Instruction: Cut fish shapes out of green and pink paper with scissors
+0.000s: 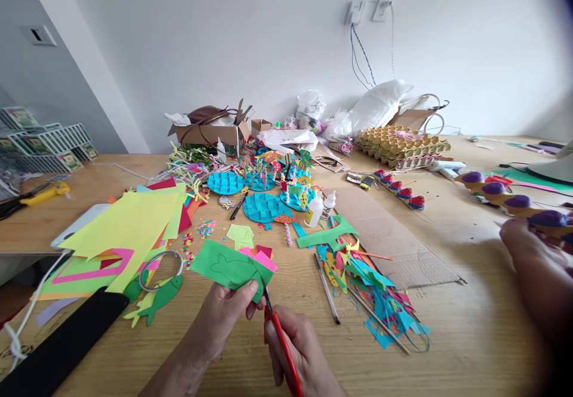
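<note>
A green sheet of paper (206,259) with a fish outline drawn on it is pinched in my left hand (224,316), thumb on top. My right hand (298,340) is wrapped round red-handled scissors (285,349), whose blades meet the sheet's right end. Just beyond the green sheet lie a pale yellow paper piece with a drawing (240,236) and pink paper scraps (265,259). Cut-out green and yellow fish (161,295) rest to the left, beside a metal ring (144,280).
Stacked coloured paper (129,224) lies at left. Blue round bases (264,207) and glue bottles (314,212) stand ahead. At right are a pen (327,289), paper scraps (389,307) and cardboard (394,236). Another person's hand (523,254) touches a painted egg-carton strip (519,203).
</note>
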`<state>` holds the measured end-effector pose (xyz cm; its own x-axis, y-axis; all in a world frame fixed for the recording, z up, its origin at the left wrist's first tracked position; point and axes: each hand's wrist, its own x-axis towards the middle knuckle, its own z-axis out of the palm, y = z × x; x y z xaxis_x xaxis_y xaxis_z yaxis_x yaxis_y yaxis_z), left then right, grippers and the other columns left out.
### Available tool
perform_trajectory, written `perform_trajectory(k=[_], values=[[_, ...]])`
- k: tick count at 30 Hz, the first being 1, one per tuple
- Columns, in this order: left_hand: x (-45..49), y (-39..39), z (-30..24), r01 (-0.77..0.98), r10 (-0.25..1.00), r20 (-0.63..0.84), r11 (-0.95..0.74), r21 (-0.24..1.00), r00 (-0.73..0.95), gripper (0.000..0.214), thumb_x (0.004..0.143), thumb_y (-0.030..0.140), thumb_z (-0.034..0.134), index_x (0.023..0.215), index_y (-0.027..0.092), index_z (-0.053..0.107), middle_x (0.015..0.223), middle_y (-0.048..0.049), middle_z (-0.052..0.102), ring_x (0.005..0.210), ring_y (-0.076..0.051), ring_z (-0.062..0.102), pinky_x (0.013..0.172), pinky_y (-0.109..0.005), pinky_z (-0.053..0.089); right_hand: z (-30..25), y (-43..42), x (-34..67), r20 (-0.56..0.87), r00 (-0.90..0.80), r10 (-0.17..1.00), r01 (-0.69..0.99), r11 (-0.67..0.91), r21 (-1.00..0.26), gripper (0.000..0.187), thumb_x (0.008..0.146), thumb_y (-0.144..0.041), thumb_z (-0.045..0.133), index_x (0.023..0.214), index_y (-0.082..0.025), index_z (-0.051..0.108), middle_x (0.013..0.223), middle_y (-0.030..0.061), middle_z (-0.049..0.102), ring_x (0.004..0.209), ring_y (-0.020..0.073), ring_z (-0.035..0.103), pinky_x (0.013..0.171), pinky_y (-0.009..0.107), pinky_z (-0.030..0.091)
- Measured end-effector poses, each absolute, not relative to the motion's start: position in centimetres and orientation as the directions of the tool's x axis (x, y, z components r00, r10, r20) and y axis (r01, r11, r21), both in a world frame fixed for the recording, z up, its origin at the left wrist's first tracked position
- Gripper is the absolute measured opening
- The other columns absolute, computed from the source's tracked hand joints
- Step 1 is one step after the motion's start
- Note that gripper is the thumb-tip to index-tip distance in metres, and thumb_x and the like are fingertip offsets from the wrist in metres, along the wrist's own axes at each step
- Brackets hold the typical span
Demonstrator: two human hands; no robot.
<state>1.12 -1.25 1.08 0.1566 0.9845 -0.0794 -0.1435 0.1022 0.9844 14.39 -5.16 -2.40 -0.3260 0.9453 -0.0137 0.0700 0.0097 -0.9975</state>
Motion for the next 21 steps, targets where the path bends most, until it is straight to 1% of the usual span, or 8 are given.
perform_trajectory(k=[7,11,15,21], values=[[0.9,-1.3,0.7,-0.16,0.978,-0.071,0.104,0.982,0.198,0.017,0.075,0.03,0.057,0.064,0.016,0.057,0.057,-0.0007,0.058,0.054,-0.014,0.051,0.048,-0.023,0.038,-2.8,-5.2,14.4,-0.015,-0.335,0.942,0.057,0.004,-0.998,0.05,0.084,-0.063,0.032,0.063,-0.018,0.041,0.046,-0.0063,0.035,0.034,0.0056,0.032,0.031,0.015,0.023],[1.0,-1.3,0.7,-0.185,0.989,-0.034,0.061,0.981,0.143,0.018,0.078,0.029,0.056,0.064,0.017,0.055,0.055,0.0012,0.057,0.051,-0.012,0.047,0.048,-0.023,0.037,-2.5,-5.3,14.4,-0.016,-0.32,0.947,0.071,0.008,-0.997,0.05,0.084,-0.063,0.033,0.062,-0.019,0.04,0.045,-0.0064,0.035,0.034,0.0056,0.031,0.032,0.016,0.024],[0.9,-1.3,0.3,-0.175,0.993,0.013,0.007,0.985,0.113,0.021,0.079,0.026,0.056,0.06,0.019,0.051,0.052,0.0048,0.05,0.05,-0.011,0.044,0.049,-0.021,0.036,-2.1,-5.4,14.3,-0.032,-0.315,0.949,0.084,-0.006,-0.996,0.05,0.084,-0.063,0.033,0.06,-0.019,0.038,0.045,-0.0059,0.036,0.035,0.0066,0.033,0.034,0.016,0.029],[1.1,-1.2,-0.3,-0.12,0.995,-0.011,0.023,0.992,0.097,0.022,0.076,0.027,0.057,0.057,0.019,0.05,0.049,0.0047,0.047,0.049,-0.011,0.042,0.047,-0.022,0.036,-2.1,-5.4,14.4,-0.031,-0.309,0.951,0.066,-0.011,-0.998,0.051,0.083,-0.064,0.033,0.062,-0.019,0.041,0.044,-0.0063,0.035,0.036,0.0073,0.034,0.034,0.016,0.03]])
